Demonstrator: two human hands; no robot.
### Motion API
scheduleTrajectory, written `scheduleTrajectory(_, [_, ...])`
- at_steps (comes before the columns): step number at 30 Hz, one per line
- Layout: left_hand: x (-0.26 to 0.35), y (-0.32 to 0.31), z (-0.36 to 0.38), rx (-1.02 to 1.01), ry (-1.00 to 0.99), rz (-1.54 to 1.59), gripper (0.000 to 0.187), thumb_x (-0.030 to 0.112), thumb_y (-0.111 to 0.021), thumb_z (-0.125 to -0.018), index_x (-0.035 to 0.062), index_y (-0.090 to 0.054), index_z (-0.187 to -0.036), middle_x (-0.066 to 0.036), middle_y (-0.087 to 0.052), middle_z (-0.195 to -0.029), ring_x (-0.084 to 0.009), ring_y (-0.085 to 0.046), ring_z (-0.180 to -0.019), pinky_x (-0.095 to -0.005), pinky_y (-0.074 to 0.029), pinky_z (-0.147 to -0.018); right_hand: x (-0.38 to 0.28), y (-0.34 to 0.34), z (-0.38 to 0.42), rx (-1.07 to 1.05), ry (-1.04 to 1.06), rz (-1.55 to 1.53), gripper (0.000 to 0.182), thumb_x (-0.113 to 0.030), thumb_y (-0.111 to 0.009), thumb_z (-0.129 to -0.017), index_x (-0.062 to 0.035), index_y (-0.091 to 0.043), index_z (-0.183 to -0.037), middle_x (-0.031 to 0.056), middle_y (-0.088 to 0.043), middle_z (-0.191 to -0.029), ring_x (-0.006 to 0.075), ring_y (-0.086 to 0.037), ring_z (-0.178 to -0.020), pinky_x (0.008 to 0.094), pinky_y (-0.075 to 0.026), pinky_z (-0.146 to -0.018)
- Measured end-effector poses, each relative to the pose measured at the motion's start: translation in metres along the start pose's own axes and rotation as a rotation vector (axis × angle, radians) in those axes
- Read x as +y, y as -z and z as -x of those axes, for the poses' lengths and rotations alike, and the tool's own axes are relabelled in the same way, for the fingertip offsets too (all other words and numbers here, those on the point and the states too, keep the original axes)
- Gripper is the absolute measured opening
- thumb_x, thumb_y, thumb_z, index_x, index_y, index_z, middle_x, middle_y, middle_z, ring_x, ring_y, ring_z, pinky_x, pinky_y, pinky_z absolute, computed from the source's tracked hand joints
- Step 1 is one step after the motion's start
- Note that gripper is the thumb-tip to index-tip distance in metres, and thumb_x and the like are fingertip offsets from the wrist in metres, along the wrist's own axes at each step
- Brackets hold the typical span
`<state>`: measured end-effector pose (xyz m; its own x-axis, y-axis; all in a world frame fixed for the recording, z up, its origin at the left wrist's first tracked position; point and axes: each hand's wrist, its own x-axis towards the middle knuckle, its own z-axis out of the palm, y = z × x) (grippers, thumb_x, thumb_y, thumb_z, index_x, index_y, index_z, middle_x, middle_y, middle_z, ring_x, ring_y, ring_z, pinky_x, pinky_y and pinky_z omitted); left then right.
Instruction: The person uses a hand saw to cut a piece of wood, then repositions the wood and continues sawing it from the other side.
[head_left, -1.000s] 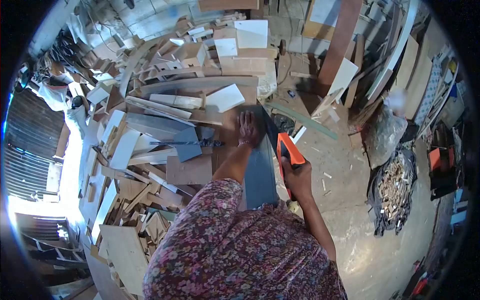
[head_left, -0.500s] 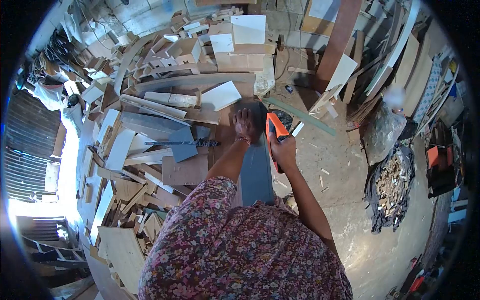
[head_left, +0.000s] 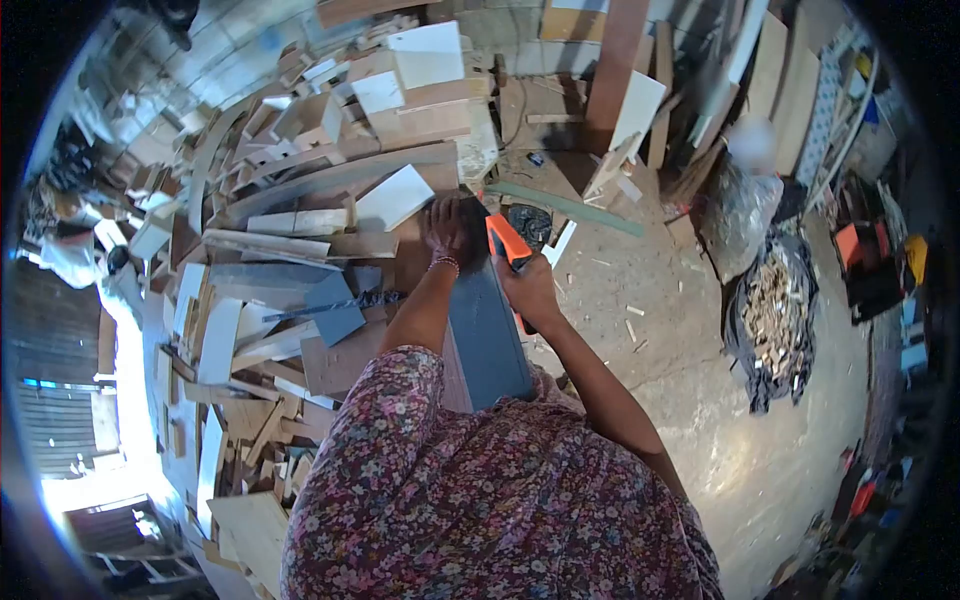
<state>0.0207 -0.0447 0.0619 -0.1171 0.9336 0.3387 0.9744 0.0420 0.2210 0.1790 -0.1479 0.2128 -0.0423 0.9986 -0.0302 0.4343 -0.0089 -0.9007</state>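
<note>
My left hand (head_left: 447, 232) lies with its fingers laid forward on the far end of a long grey-blue board (head_left: 488, 330), pressing it from above. Just to its right, my right hand (head_left: 530, 290) is wrapped round the orange and black handle of a handsaw (head_left: 509, 240). That handle is at the board's right edge, leaning towards the far end. I cannot make out the saw's blade from above. Beneath the board a brown wooden surface (head_left: 410, 255) shows on the left.
Stacked offcuts and a white board piece (head_left: 395, 198) lie left and ahead. A green strip (head_left: 570, 208) extends to the right over a floor with scattered chips. Further right are a dark sack of wood scraps (head_left: 775, 320) and a clear plastic bag (head_left: 740, 220).
The view has shifted, so most things appear further left. The saw handle now leans more towards the board's far end. My left hand keeps its place on the board.
</note>
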Motion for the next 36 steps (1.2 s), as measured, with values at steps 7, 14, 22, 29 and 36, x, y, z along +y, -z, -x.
scheduleTrajectory(7, [-0.004,-0.011,-0.003,-0.071,0.065,0.049,0.042,0.031,-0.042,-0.081,0.0202,-0.042,-0.122,-0.006,-0.041,-0.124,-0.0241,-0.033,-0.121,-0.0457,-0.023,-0.098,0.011,-0.021,0.002,0.217,0.211,0.109,0.035,-0.022,-0.062,-0.074,0.0043,-0.054,-0.095,0.0271,-0.058,-0.075,0.0419,-0.057,-0.072,0.0431,-0.047,-0.062])
scheduleTrajectory(14, [-0.02,-0.044,-0.002,-0.028,-0.027,0.084,0.041,0.028,-0.039,-0.083,0.016,-0.04,-0.123,-0.01,-0.037,-0.127,-0.0261,-0.03,-0.123,-0.0517,-0.021,-0.097,0.009,-0.015,0.007,0.115,0.07,-0.043,0.028,-0.022,-0.061,-0.076,0.0037,-0.055,-0.084,0.027,-0.055,-0.068,0.0427,-0.056,-0.07,0.0422,-0.045,-0.057])
scheduleTrajectory(22, [0.002,-0.004,0.0,-0.074,0.083,0.001,0.039,0.026,-0.039,-0.083,0.017,-0.045,-0.12,-0.007,-0.041,-0.124,-0.0242,-0.034,-0.121,-0.0526,-0.017,-0.1,0.004,-0.007,0.007,0.098,0.064,-0.041,0.031,-0.022,-0.061,-0.076,0.0035,-0.054,-0.091,0.0252,-0.057,-0.071,0.0405,-0.058,-0.071,0.0412,-0.046,-0.061])
scheduleTrajectory(29, [-0.005,-0.015,0.0,-0.026,0.047,0.012,0.037,0.028,-0.042,-0.082,0.0165,-0.048,-0.117,-0.006,-0.045,-0.121,-0.0244,-0.036,-0.119,-0.0516,-0.018,-0.1,0.01,-0.005,0.011,0.128,0.138,-0.027,0.034,-0.027,-0.059,-0.079,0.0035,-0.052,-0.092,0.0207,-0.056,-0.064,0.0353,-0.058,-0.061,0.0375,-0.045,-0.056])
scheduleTrajectory(36, [-0.001,-0.005,-0.005,-0.07,0.025,0.111,0.034,0.028,-0.045,-0.08,0.0135,-0.049,-0.11,-0.012,-0.044,-0.116,-0.0284,-0.036,-0.117,-0.0466,-0.026,-0.096,0.01,-0.015,0.015,0.075,0.031,0.075,0.042,-0.033,-0.059,-0.079,0.0044,-0.049,-0.094,0.0201,-0.054,-0.06,0.0362,-0.058,-0.059,0.0397,-0.044,-0.053])
